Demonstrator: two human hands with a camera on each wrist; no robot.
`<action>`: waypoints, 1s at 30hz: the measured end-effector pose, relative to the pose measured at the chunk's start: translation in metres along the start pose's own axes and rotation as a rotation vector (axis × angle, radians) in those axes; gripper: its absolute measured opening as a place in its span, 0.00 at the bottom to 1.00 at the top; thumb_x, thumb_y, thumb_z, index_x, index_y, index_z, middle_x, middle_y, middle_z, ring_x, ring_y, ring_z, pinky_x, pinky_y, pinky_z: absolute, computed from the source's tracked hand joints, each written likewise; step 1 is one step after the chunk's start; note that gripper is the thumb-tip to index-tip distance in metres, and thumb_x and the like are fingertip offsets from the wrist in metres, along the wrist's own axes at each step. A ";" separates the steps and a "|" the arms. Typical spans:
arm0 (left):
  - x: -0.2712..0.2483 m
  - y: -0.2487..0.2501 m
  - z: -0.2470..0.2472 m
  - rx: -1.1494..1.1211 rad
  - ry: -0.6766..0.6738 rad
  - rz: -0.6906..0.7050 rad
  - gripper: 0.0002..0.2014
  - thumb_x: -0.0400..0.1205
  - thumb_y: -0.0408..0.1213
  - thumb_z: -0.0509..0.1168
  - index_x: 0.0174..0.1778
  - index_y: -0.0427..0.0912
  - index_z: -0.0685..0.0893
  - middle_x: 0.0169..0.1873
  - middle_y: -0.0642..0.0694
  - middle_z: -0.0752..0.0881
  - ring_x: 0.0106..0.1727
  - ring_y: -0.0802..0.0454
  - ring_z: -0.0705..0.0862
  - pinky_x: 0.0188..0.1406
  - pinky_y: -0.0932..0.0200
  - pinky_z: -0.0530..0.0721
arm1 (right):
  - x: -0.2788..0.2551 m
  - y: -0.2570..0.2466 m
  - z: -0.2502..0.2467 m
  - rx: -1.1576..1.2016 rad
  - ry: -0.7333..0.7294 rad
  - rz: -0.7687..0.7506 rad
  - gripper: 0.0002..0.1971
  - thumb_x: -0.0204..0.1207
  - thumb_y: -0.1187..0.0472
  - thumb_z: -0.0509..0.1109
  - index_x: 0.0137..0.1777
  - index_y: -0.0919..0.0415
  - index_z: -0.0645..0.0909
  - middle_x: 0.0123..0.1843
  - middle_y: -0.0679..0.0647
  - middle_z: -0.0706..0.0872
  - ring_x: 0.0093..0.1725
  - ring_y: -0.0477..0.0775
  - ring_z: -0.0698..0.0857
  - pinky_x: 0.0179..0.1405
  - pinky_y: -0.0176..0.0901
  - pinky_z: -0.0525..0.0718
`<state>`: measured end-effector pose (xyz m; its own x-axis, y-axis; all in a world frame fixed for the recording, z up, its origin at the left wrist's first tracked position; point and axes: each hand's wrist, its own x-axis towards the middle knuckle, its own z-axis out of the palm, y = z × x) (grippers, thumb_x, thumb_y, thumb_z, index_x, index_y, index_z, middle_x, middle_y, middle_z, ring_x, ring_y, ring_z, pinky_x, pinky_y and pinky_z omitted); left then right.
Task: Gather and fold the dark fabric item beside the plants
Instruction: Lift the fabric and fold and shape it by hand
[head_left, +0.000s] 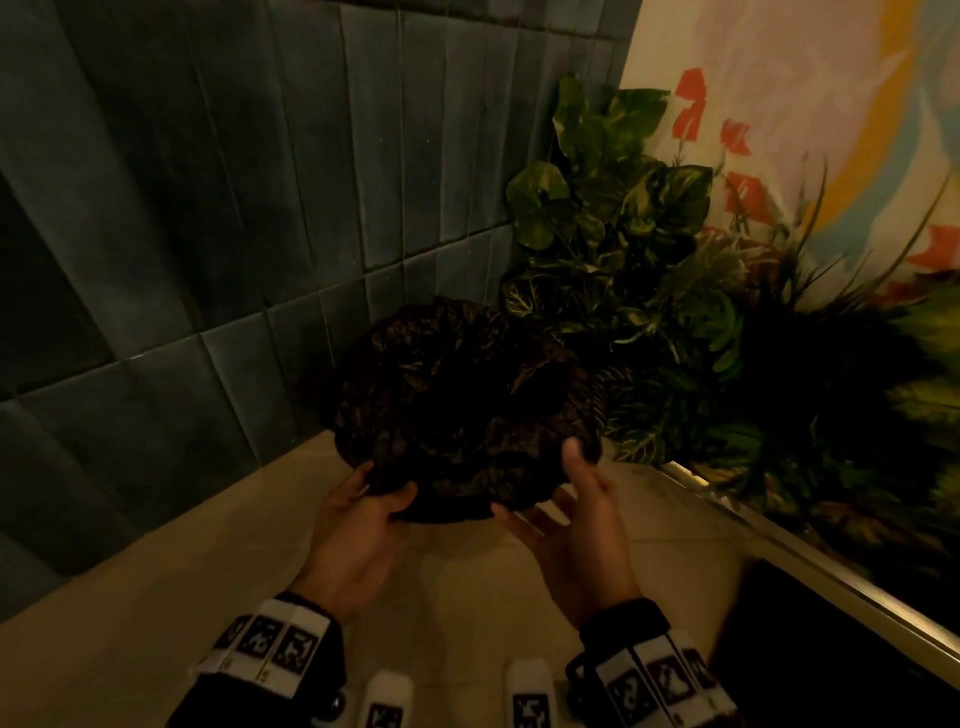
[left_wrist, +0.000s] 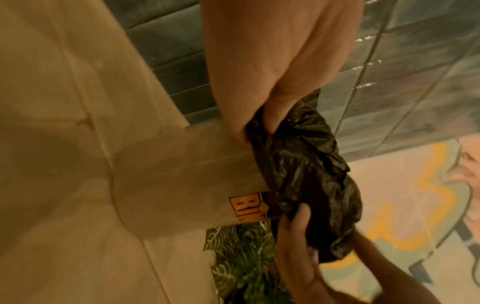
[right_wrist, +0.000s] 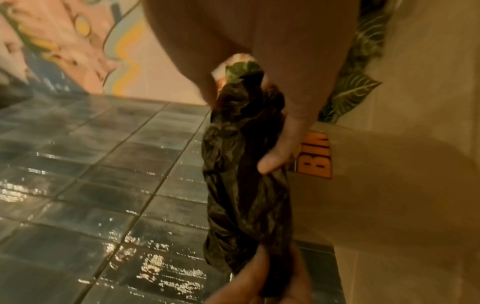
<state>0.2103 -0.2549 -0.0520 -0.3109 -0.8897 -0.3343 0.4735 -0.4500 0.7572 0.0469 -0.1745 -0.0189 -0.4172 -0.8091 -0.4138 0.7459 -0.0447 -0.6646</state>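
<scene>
A dark, crumpled, shiny fabric item (head_left: 457, 405) is bunched into a ball and held in the air just left of the plants (head_left: 623, 260). My left hand (head_left: 389, 493) grips its lower left edge, thumb on top and fingers curled into the folds (left_wrist: 262, 127). At the lower right, my right hand (head_left: 535, 483) cups it from below. In the right wrist view the right thumb (right_wrist: 275, 162) presses the dark item (right_wrist: 241, 185) against the fingers behind it. The left wrist view shows the bundle (left_wrist: 306, 174) stretched between both hands.
A blue-grey tiled wall (head_left: 208, 208) rises at the left and back, with a painted wall (head_left: 779, 78) at the right. The plants stand in a bed behind a metal rim (head_left: 779, 535). Below lies a beige tiled surface (head_left: 208, 597) bearing an orange label (left_wrist: 246, 207).
</scene>
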 end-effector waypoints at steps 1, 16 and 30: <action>0.000 0.002 0.003 0.024 0.009 -0.013 0.20 0.77 0.18 0.60 0.63 0.37 0.82 0.57 0.39 0.88 0.56 0.40 0.88 0.44 0.52 0.87 | 0.004 0.000 0.003 -0.025 0.011 -0.012 0.17 0.80 0.57 0.68 0.67 0.57 0.73 0.65 0.61 0.80 0.57 0.68 0.85 0.43 0.60 0.90; 0.032 0.061 0.053 0.732 0.137 -0.269 0.27 0.74 0.51 0.65 0.69 0.47 0.74 0.68 0.42 0.80 0.63 0.41 0.81 0.65 0.39 0.81 | 0.033 -0.089 0.048 -0.802 0.129 -0.010 0.30 0.73 0.64 0.70 0.69 0.39 0.62 0.55 0.48 0.79 0.53 0.57 0.84 0.50 0.66 0.88; 0.032 0.173 0.107 1.289 0.036 -0.385 0.22 0.86 0.37 0.54 0.76 0.38 0.67 0.72 0.35 0.75 0.70 0.37 0.75 0.69 0.50 0.74 | 0.023 -0.139 0.102 -0.828 0.373 0.368 0.10 0.72 0.60 0.71 0.43 0.49 0.71 0.56 0.63 0.86 0.52 0.68 0.88 0.46 0.73 0.88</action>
<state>0.1938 -0.3527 0.1285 -0.2164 -0.7343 -0.6433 -0.7517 -0.2951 0.5898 -0.0139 -0.2465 0.1271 -0.4749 -0.4465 -0.7584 0.3218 0.7140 -0.6219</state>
